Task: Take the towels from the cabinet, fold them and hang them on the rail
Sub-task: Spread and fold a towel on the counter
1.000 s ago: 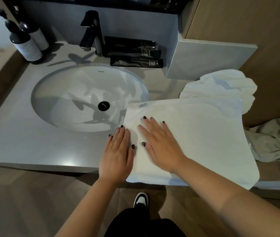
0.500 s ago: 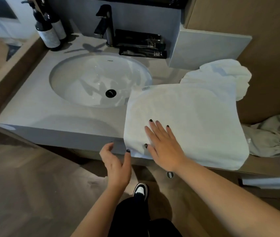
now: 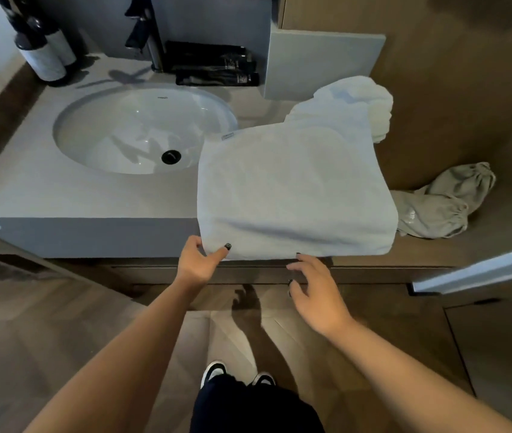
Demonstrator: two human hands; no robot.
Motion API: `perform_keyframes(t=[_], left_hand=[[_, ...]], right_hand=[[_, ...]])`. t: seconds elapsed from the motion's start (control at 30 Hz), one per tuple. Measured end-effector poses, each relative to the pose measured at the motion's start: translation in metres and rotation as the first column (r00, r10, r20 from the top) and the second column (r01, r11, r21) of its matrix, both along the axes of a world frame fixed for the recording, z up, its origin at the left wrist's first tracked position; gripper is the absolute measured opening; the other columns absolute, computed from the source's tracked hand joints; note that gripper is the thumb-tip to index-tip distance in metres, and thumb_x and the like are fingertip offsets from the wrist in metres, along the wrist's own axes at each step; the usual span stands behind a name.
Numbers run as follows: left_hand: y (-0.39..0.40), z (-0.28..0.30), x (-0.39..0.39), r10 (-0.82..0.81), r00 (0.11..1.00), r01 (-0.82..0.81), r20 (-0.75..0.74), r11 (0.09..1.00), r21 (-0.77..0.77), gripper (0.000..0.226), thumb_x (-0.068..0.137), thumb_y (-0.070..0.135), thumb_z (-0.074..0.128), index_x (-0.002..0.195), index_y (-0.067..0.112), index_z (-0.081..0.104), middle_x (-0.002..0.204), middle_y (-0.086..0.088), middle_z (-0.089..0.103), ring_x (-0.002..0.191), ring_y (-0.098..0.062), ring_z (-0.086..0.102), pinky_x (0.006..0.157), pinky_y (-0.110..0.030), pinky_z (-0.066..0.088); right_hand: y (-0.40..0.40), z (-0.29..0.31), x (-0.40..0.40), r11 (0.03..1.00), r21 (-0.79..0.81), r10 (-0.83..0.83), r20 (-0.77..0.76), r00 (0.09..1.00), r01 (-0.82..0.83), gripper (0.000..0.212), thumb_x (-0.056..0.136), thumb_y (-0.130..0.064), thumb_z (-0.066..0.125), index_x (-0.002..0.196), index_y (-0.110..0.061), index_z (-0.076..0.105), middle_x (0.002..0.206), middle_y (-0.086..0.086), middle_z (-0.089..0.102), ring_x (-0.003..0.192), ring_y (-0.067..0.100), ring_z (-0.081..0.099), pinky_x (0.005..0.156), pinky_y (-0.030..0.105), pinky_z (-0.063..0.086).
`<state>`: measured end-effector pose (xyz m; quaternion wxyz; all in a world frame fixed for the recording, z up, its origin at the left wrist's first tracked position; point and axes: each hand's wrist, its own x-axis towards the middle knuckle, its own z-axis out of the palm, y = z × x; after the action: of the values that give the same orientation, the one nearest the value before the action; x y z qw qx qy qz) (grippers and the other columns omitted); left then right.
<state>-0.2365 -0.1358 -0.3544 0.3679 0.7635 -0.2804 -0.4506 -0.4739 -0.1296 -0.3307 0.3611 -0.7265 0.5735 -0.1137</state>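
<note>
Vanity counter [image 3: 61,198] bears folded towel [image 3: 292,189] lengthwise left-right; left hand [image 3: 196,264] pinches its corner, right hand [image 3: 317,292] loose.

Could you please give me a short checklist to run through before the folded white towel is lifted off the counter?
1. Left hand holds the towel: ok, thumb and fingers pinch the near left corner of the folded towel.
2. Right hand holds it: not ok, fingers spread just below the near edge, gripping nothing.
3. Fold is tidy: ok, edges lie square.
4. Towel clear of the sink: ok, only a far corner reaches its rim.
5. Other white towel free of it: cannot tell, they overlap.
6. Rail reachable: cannot tell, not in view.
</note>
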Motion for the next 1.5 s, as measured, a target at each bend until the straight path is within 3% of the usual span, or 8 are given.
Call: perform_keyframes(t=[0.13,0.23,0.5,0.6,0.7,0.87,1.1,1.5], left_hand=[[0.011,-0.008,0.002,-0.070,0.995,0.062,-0.077,0.993,-0.100,0.042,0.084,0.024,0.078,0.115,0.016,0.051,0.109,0.001,0.061,0.096,-0.014,0.062,0.074,-0.019,0.053],[0.013,-0.018,0.009,-0.166,0.978,0.152,-0.130,0.982,-0.109,0.029,0.083,0.028,0.078,0.105,0.031,0.060,0.117,0.000,0.062,0.105,-0.016,0.062,0.087,-0.031,0.054],[0.005,-0.024,0.020,-0.128,0.976,0.115,-0.178,0.990,-0.083,0.029,0.081,0.021,0.080,0.096,-0.002,0.071,0.094,-0.001,0.076,0.089,-0.019,0.070,0.080,-0.037,0.058],[0.014,-0.022,0.012,-0.020,0.984,-0.003,-0.176,0.991,-0.132,0.026,0.083,0.016,0.077,0.077,-0.002,0.060,0.081,-0.002,0.067,0.077,-0.016,0.064,0.063,-0.030,0.052],[0.024,-0.019,0.006,0.097,0.967,-0.129,-0.235,0.984,-0.124,0.038,0.081,0.022,0.079,0.069,0.017,0.044,0.083,-0.007,0.054,0.082,-0.022,0.057,0.072,-0.039,0.053],[0.034,-0.005,0.000,0.012,0.878,-0.085,-0.478,0.988,-0.131,0.026,0.089,0.010,0.070,0.114,0.012,0.062,0.099,0.003,0.076,0.097,-0.019,0.072,0.087,-0.044,0.057],[0.049,0.012,-0.003,-0.115,0.917,0.092,-0.381,0.993,-0.079,0.005,0.100,0.024,0.056,0.100,0.026,0.061,0.106,0.003,0.066,0.095,-0.013,0.065,0.067,-0.023,0.059],[0.063,0.047,0.012,-0.087,0.933,0.086,-0.350,0.996,-0.017,0.024,0.101,0.032,0.052,0.114,0.014,0.059,0.100,-0.007,0.071,0.074,-0.013,0.069,0.079,-0.031,0.055]], right_hand=[[0.008,-0.014,0.019,0.925,0.281,-0.302,0.137,0.943,0.256,0.021,0.095,-0.011,0.058,0.114,-0.015,0.065,0.117,-0.002,0.060,0.117,0.014,0.055,0.099,0.025,0.040],[0.010,-0.018,0.040,0.730,0.575,-0.569,0.211,0.795,0.370,0.021,0.096,-0.017,0.059,0.117,-0.013,0.061,0.118,0.004,0.064,0.109,0.018,0.059,0.096,0.029,0.046],[0.012,-0.050,0.077,0.366,0.904,-0.888,0.268,0.374,0.222,0.043,0.092,-0.035,0.064,0.127,-0.013,0.054,0.123,0.007,0.061,0.115,0.025,0.059,0.104,0.042,0.047],[0.002,-0.054,0.081,0.298,0.943,-0.954,0.289,0.079,0.150,0.053,0.086,-0.038,0.070,0.129,-0.013,0.052,0.124,0.010,0.061,0.116,0.029,0.059,0.107,0.050,0.043],[-0.009,-0.050,0.082,0.292,0.954,-0.927,0.301,-0.222,0.074,0.046,0.087,-0.035,0.071,0.126,-0.014,0.060,0.116,0.011,0.071,0.111,0.029,0.066,0.104,0.051,0.047],[-0.002,-0.046,0.100,0.337,0.940,-0.899,0.336,-0.282,0.047,0.038,0.090,-0.011,0.068,0.127,-0.010,0.060,0.115,0.013,0.072,0.104,0.027,0.070,0.089,0.044,0.057],[0.007,-0.047,0.104,0.326,0.936,-0.878,0.351,-0.325,0.131,0.038,0.090,-0.003,0.066,0.127,-0.008,0.061,0.117,0.012,0.071,0.107,0.025,0.069,0.098,0.044,0.052],[-0.011,-0.003,0.036,0.152,0.917,-0.834,0.319,-0.451,0.368,0.028,0.087,-0.010,0.074,0.113,-0.016,0.065,0.109,0.006,0.071,0.097,0.024,0.069,0.089,0.042,0.057]])
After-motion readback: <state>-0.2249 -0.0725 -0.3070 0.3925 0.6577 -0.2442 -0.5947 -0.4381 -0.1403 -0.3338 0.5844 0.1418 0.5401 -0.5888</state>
